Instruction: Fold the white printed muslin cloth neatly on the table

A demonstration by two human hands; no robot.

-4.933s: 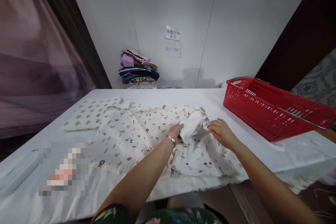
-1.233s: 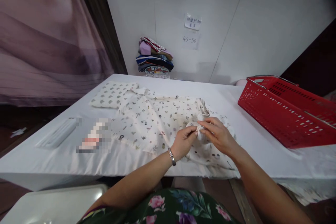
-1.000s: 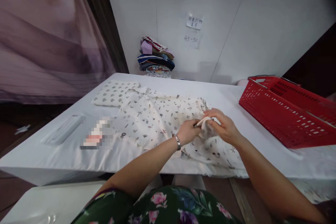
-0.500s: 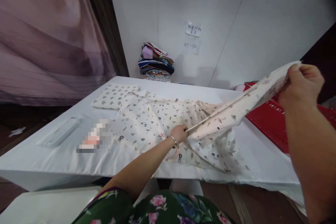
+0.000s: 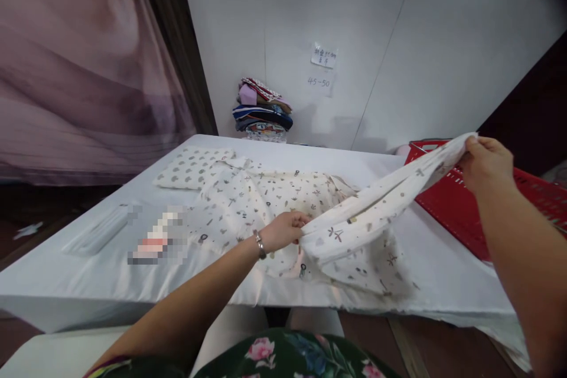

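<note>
My right hand (image 5: 489, 164) has dipped, my left hand (image 5: 283, 231) slid left, both grasping the thin cream printed cloth (image 5: 372, 209); part is stretched up, the rest lies rumpled

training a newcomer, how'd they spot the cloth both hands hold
On the white table near the red basket, a cream cloth stretches from left hand to right hand. Its mixed motifs differ from repeating grey shapes on the folded cloth.
</note>
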